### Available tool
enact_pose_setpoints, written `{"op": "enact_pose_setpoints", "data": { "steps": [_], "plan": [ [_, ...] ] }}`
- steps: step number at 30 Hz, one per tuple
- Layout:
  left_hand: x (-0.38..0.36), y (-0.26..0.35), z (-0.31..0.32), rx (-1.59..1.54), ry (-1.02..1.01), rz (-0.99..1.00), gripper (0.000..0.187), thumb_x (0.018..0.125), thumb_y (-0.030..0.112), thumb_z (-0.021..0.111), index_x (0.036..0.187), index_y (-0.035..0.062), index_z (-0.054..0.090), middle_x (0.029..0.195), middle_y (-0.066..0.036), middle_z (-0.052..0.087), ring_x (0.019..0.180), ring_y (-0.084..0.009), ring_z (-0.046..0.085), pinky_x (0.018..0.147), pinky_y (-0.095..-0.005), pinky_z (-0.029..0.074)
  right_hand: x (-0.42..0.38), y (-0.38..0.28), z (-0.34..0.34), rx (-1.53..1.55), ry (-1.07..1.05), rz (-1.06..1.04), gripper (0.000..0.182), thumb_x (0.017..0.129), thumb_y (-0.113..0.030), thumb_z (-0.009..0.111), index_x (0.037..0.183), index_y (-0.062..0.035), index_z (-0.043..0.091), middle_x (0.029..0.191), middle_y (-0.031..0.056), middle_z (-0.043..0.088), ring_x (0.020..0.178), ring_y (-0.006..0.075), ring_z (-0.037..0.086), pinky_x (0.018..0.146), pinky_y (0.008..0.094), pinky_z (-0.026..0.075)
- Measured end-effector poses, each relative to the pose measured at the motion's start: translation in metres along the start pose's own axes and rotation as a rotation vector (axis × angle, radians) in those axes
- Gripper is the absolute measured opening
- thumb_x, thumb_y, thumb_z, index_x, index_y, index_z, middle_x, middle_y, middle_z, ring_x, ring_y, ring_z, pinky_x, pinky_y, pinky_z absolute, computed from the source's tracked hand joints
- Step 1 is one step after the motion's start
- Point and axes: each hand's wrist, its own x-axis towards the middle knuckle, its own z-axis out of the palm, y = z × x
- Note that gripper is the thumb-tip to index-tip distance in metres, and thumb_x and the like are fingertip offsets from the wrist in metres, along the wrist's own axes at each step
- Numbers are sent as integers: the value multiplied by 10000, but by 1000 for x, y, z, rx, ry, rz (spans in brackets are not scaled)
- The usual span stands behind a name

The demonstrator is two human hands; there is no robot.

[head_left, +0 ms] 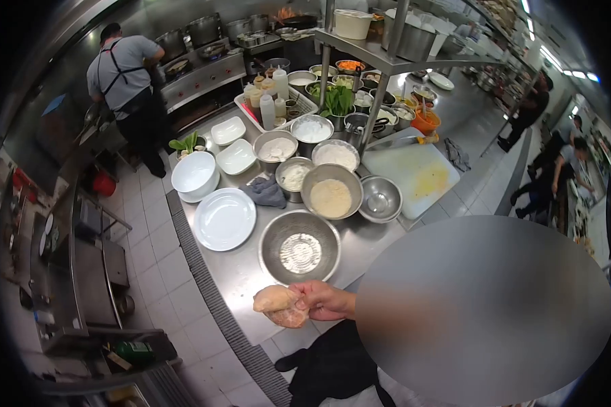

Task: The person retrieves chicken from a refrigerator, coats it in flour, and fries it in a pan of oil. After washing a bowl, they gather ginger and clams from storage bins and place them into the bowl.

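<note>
My right hand (324, 300) comes in from the right and pinches a pale pinkish piece of raw meat (280, 306) that looks like chicken breast. The meat hangs by the table's near edge, just below a wide steel mixing bowl (269, 256) with a shiny bottom. Beyond that bowl stand a steel bowl of pale yellowish crumbs (331, 198) and a smaller steel bowl (380, 199). A white plate (225, 219) lies to the left. A large blurred oval covers the lower right, including my forearm. My left hand does not show.
Several bowls of white powder (311, 128) stand farther back, near squeeze bottles (280, 81) in a white basket. A white cutting board (414, 173) lies right. A shelf post (375, 108) rises from the table. One person (125, 74) stands at the stove; other people are at right.
</note>
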Motion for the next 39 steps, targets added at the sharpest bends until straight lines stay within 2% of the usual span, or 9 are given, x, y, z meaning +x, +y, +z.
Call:
{"op": "enact_pose_setpoints", "data": {
  "steps": [4,8,10,12,16,26,32,34,39],
  "plan": [
    [-78,140,202,-247,-715,281,762,904,492,483,1474,151,110,1457,-150,308,1289,-316,374,995,-520,353,-48,-75,-4,-55,33,-11,226,788,-66,625,976,-26,506,934,43,546,856,121,559,815,272,452],
    [-148,185,358,-735,-1424,1,721,889,370,595,1418,57,219,1313,-115,427,1206,-231,446,973,-402,412,-94,-117,-67,-16,7,-78,286,781,-51,630,1040,-12,514,892,21,516,796,102,526,750,251,452],
    [-171,192,405,-606,-1330,60,608,884,313,621,1329,42,307,1210,-91,476,1093,-186,492,913,-344,437,-126,-147,-74,-154,104,-123,343,810,-90,636,1117,-22,499,926,25,518,834,104,525,735,230,452],
    [-194,193,441,-469,-1220,103,496,878,256,646,1240,27,396,1107,-68,525,979,-142,538,853,-285,462,-152,-167,-64,-947,501,-470,410,842,-152,639,1197,-36,470,943,25,510,870,104,522,754,234,460],
    [-231,183,487,-336,-1133,138,231,894,200,629,1009,51,496,933,-26,555,837,-87,538,738,-248,471,-165,-175,-86,-1190,670,-575,605,845,-126,644,1361,-19,346,1243,131,482,1164,200,472,904,293,444],
    [-247,198,507,-218,-1315,-208,372,938,370,518,1164,100,399,1098,-66,526,1030,-195,527,779,-430,508,-166,-192,-97,-1284,1087,-727,445,790,-115,694,1204,-40,547,1000,98,607,940,213,602,809,302,487],
    [-230,176,538,-392,-1308,-54,457,919,344,569,1203,26,407,1008,-91,577,862,-205,596,736,-328,515,-162,-200,-78,-1254,914,-618,496,792,-146,711,1229,-16,516,1076,130,575,929,216,608,780,297,512],
    [-227,183,538,-127,-1181,371,424,882,388,617,1072,21,522,930,-96,617,829,-185,600,710,-315,495,-157,-199,-96,-884,872,-452,564,803,-109,702,1298,-16,447,1135,95,546,976,159,569,846,280,480],
    [-217,161,548,-171,-1238,354,424,845,416,653,984,20,596,885,-126,653,818,-187,618,724,-325,488,-151,-195,-105,-962,844,-619,424,809,-116,693,1161,17,500,1044,82,592,948,148,574,825,282,476]
  ]
}}
